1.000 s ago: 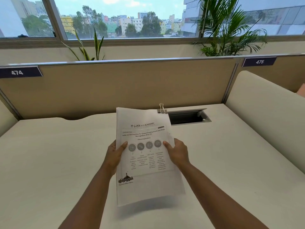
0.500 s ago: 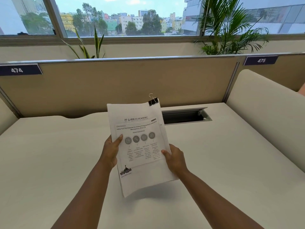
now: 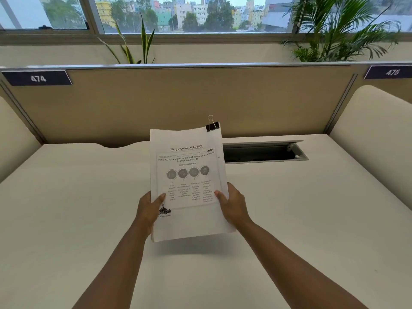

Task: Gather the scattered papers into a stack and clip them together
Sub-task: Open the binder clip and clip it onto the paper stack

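A stack of white printed papers [image 3: 189, 157] is held up above the desk, tilted towards me, its top sheet showing a heading and a row of grey circles. A black binder clip [image 3: 212, 126] with silver wire handles clamps the stack's top right corner. My left hand [image 3: 149, 209] grips the left edge, thumb on the front sheet. My right hand [image 3: 231, 205] grips the right edge in the same way, thumb on the front.
The white desk [image 3: 78, 208] stretches out under the stack. An open cable slot [image 3: 263, 152] lies in the desk just right of the papers. A beige partition [image 3: 156, 101] with labels 474 and 475 closes the back; padded side dividers flank the desk.
The stack was lifted from a lower position and tilted more upright. The binder clip came off the desk near the slot with the stack's top right corner.
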`<state>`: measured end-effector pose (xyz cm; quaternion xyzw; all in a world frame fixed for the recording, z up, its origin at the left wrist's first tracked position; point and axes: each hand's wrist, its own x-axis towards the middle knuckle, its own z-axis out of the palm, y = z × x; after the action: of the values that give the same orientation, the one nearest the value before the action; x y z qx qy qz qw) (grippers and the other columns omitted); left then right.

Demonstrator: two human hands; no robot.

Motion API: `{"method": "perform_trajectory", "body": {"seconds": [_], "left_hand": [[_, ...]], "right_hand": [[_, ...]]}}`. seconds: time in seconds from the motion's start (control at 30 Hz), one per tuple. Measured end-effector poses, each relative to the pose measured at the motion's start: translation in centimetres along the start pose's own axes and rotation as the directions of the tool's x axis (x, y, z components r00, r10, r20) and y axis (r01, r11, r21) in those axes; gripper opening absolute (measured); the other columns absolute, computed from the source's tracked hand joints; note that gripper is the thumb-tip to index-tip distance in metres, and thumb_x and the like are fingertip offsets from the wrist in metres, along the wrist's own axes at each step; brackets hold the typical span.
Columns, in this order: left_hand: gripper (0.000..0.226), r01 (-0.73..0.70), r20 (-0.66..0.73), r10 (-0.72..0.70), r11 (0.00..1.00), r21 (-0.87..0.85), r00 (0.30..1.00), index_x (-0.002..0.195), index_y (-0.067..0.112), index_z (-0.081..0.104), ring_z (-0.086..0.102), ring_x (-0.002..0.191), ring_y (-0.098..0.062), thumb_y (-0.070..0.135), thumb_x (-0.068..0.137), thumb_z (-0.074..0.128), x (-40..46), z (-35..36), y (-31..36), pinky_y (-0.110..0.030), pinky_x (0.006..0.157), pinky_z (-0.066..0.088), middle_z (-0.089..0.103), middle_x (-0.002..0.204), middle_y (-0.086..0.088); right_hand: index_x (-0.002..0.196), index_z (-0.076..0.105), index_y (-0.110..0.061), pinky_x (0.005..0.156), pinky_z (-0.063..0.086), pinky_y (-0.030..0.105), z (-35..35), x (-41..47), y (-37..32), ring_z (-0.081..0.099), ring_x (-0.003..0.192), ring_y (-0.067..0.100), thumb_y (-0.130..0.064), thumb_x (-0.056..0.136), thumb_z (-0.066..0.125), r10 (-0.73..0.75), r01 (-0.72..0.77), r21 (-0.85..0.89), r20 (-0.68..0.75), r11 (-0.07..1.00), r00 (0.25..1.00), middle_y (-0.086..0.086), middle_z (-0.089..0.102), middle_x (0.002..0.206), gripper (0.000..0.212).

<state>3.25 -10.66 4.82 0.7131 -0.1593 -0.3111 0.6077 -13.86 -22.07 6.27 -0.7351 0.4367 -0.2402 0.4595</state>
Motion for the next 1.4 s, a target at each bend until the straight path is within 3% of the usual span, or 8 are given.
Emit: {"method": "perform_trajectory", "body": {"seconds": [0.13,0.33,0.63,1.0,1.07,1.2,1.33,1.4], "left_hand": [[0.03,-0.047,-0.117,0.053,0.998,0.052,0.992,0.12,0.001,0.056,0.059,0.093,-0.028,0.007,0.091,0.052,2.8,-2.4,0.7,-0.042,0.089,0.049,0.062,0.116,-0.02],[0.032,-0.036,-0.186,0.046,0.998,0.056,0.981,0.123,-0.002,0.054,0.056,0.096,-0.026,0.005,0.091,0.052,7.2,-5.2,1.2,-0.042,0.092,0.046,0.059,0.122,-0.024],[0.033,0.06,-0.248,-0.022,0.987,0.146,0.969,0.121,-0.003,0.055,0.055,0.091,-0.025,0.007,0.089,0.056,13.2,-6.7,0.4,-0.034,0.081,0.044,0.06,0.12,-0.026],[0.031,0.141,-0.13,-0.11,0.956,0.258,0.985,0.117,0.0,0.059,0.059,0.088,-0.027,0.012,0.089,0.058,17.0,-5.4,-1.5,-0.043,0.086,0.05,0.064,0.112,-0.022],[0.028,0.159,-0.127,-0.129,0.95,0.267,0.983,0.112,0.001,0.062,0.058,0.087,-0.028,0.017,0.089,0.058,17.3,-5.3,-1.7,-0.042,0.086,0.049,0.065,0.104,-0.019],[0.017,0.188,-0.198,-0.121,0.912,0.365,0.973,0.08,0.009,0.064,0.053,0.082,-0.026,0.021,0.089,0.057,17.6,-5.3,-2.1,-0.032,0.076,0.04,0.061,0.089,-0.012],[0.019,0.166,-0.255,-0.046,0.868,0.469,0.966,0.099,0.003,0.07,0.059,0.091,-0.032,0.012,0.085,0.06,16.9,-5.4,-2.2,-0.027,0.074,0.035,0.066,0.093,-0.014],[0.011,0.172,-0.264,-0.043,0.857,0.486,0.963,0.085,0.009,0.07,0.058,0.088,-0.032,0.01,0.084,0.06,16.9,-5.5,-2.4,-0.026,0.074,0.035,0.067,0.086,-0.013]], "right_hand": [[0.133,0.042,-0.01,0.094,0.044,0.03,2.7,1.4,-1.1,0.054,0.119,0.026,-0.017,0.096,0.044,0.009,-0.012,0.035,0.103,0.999,0.995,0.008,0.056,0.132,0.037],[0.122,0.058,-0.008,0.083,0.042,0.02,6.2,4.9,-2.2,0.06,0.11,0.023,-0.009,0.091,0.052,0.0,-0.002,0.018,0.108,1.0,0.994,0.007,0.064,0.123,0.032],[0.119,0.061,-0.009,0.083,0.039,0.018,10.9,10.6,-1.4,0.06,0.11,0.023,-0.01,0.089,0.057,0.075,-0.074,-0.019,0.113,0.997,0.991,0.007,0.064,0.123,0.031],[0.121,0.06,-0.01,0.092,0.043,0.024,12.2,13.0,1.9,0.059,0.112,0.023,-0.01,0.088,0.059,0.242,-0.24,-0.046,0.056,0.97,0.969,0.007,0.063,0.125,0.034],[0.12,0.061,-0.01,0.096,0.046,0.028,12.2,13.1,2.4,0.06,0.111,0.025,-0.01,0.087,0.06,0.27,-0.27,-0.013,0.044,0.963,0.962,0.008,0.064,0.123,0.034],[0.12,0.061,-0.01,0.096,0.048,0.032,12.2,13.5,2.7,0.062,0.107,0.027,-0.011,0.086,0.061,0.311,-0.312,0.016,0.022,0.95,0.95,0.01,0.066,0.12,0.034],[0.114,0.065,-0.011,0.092,0.049,0.033,12.2,13.5,2.4,0.062,0.106,0.027,-0.017,0.087,0.06,0.307,-0.306,-0.067,0.011,0.95,0.952,0.008,0.068,0.116,0.029],[0.113,0.065,-0.01,0.09,0.048,0.033,12.3,13.2,2.2,0.061,0.107,0.028,-0.023,0.088,0.058,0.28,-0.28,-0.141,-0.019,0.95,0.96,0.008,0.068,0.115,0.029]]}}
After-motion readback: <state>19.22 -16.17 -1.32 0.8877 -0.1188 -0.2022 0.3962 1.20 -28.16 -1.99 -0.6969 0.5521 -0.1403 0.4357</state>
